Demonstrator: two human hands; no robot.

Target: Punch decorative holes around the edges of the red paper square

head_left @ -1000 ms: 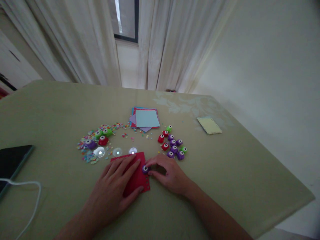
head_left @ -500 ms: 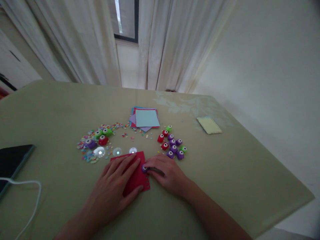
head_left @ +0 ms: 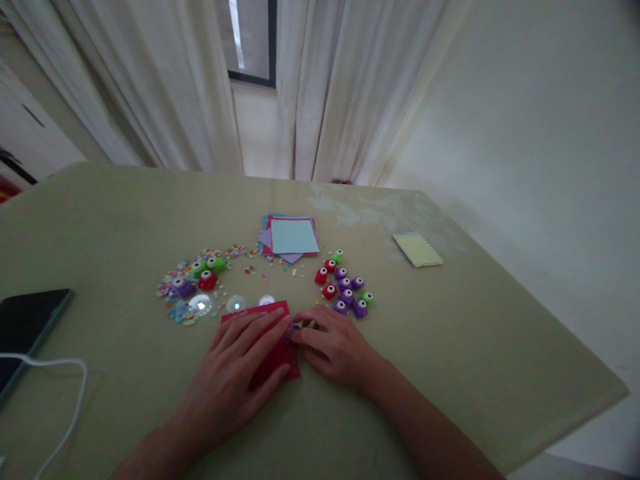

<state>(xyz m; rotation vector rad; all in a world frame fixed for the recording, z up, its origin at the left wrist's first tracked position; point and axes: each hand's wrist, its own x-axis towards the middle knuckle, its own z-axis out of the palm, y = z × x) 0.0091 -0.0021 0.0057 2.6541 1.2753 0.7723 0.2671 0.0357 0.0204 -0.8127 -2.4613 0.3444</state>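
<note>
A sheet of red paper (head_left: 270,363) lies on the table in front of me, with a row of small holes near its right edge. My left hand (head_left: 235,360) rests flat on it, fingers stretched out. At the paper's right edge my right hand (head_left: 333,343) has its fingers closed around a small purple craft punch (head_left: 291,333), mostly hidden by the fingertips. Just beyond that hand stand several more one-eyed craft punches (head_left: 347,296) in purple, red and green.
Paper confetti (head_left: 183,310) is spread at the left around more punches (head_left: 207,280). Clear round discs (head_left: 235,304) lie behind the paper. Farther back are a stack of coloured cards (head_left: 294,237) and a yellowish pad (head_left: 418,249). A dark tablet (head_left: 33,327) and white cable (head_left: 83,380) are at left.
My right fingers have shifted their grip on the purple punch, covering more of it, and its eye is now hidden. My left hand has stayed nearly still on the paper.
</note>
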